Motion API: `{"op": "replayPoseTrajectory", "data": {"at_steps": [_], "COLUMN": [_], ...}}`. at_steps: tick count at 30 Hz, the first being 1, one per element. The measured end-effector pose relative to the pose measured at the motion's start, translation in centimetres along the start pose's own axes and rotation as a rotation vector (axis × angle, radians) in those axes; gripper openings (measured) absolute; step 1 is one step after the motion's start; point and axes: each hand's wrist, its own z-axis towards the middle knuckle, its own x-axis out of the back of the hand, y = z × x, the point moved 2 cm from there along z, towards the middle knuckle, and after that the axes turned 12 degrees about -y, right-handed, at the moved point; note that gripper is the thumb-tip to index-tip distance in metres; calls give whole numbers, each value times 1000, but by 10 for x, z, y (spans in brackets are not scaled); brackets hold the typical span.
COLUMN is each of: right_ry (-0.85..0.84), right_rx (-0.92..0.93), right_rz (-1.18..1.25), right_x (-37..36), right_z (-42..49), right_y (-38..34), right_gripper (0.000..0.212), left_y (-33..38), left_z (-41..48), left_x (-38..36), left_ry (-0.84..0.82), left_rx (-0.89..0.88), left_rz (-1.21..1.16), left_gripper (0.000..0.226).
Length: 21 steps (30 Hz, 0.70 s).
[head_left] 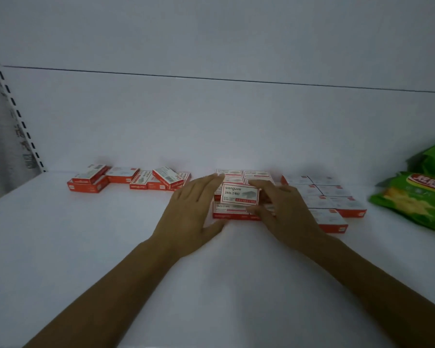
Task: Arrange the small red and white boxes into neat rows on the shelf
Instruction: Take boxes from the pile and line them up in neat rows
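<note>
A small red and white box (pixel 239 195) is pinched between thumb and fingers of my right hand (pixel 284 209), tilted above a neat block of boxes (pixel 229 212) in the shelf's middle. My left hand (pixel 191 209) rests against the left side of that block, fingers spread, touching its far boxes. Another tidy block of boxes (pixel 324 197) lies to the right. A loose, jumbled group of boxes (pixel 128 179) sits at the back left, some stacked and tilted.
The white shelf (pixel 86 247) has a white back wall (pixel 211 121). Green snack bags (pixel 417 197) lie at the right edge. A slotted upright (pixel 13 101) runs along the left side.
</note>
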Motion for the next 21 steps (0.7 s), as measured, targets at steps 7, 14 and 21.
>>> {"op": "replayPoseTrajectory", "data": {"at_steps": [7,14,21], "right_ry": [-12,21,40], "right_rx": [91,87,162], "right_rz": [41,-35,-27], "right_x": [-13,-17,-21], "right_z": [10,10,7], "right_y": [7,7,6], "right_gripper": [53,50,34], "left_y": [-1,-13,-9], "left_z": [2,6,8], "left_x": [2,-6,-6], "left_ry": [-49,-78,-93], "left_rx": [68,142,111], "left_rz": [-177,-197,-195], "left_gripper": [79,85,75]}}
